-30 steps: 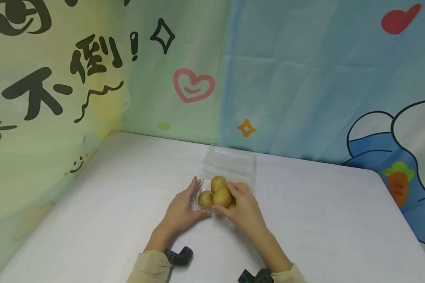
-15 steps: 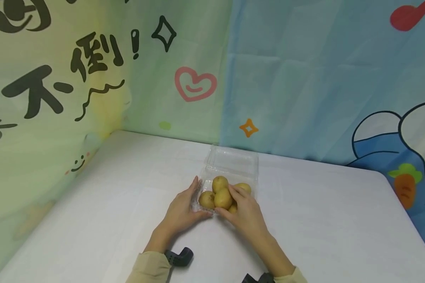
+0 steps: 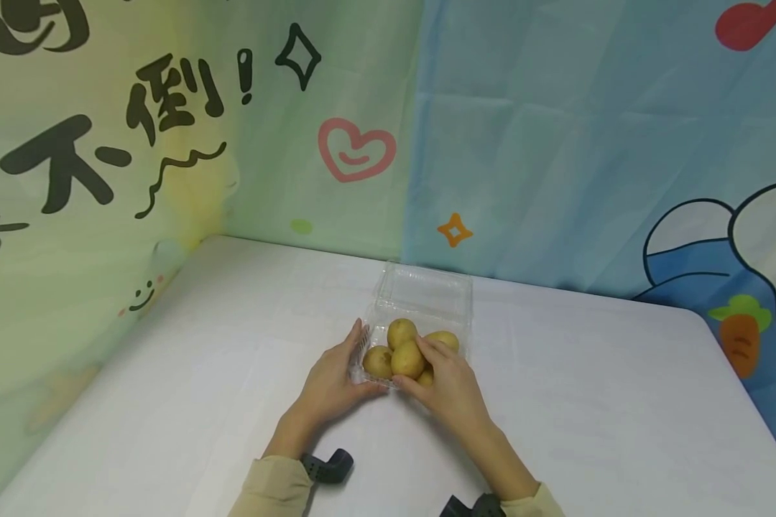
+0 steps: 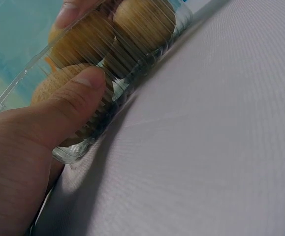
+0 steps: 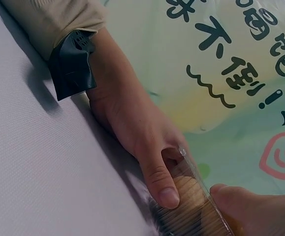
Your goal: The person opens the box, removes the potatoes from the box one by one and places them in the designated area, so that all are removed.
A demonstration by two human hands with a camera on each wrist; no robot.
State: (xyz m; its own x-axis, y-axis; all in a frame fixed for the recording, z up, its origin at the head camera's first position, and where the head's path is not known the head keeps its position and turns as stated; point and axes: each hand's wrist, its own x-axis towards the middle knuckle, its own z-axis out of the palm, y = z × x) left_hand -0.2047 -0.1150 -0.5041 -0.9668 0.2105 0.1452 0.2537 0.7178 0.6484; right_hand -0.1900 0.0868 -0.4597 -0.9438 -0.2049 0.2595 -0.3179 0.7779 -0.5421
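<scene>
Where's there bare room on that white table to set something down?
Left of the left hand up to the backdrop; right of the right hand to the table edge. Crowded: the clear container between them, holding potato-like things.

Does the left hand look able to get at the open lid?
Probably yes: the lid lies open behind the box, nothing covering it, though the left hand must likely release the box.

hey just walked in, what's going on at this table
A person is handling what look like round yellow-brown potatoes in a clear plastic hinged container on a white table. The left hand grips the container's near left corner, thumb against its wall. The right hand holds the front potato on the pile between thumb and fingers. The container's lid lies open on the far side.
</scene>
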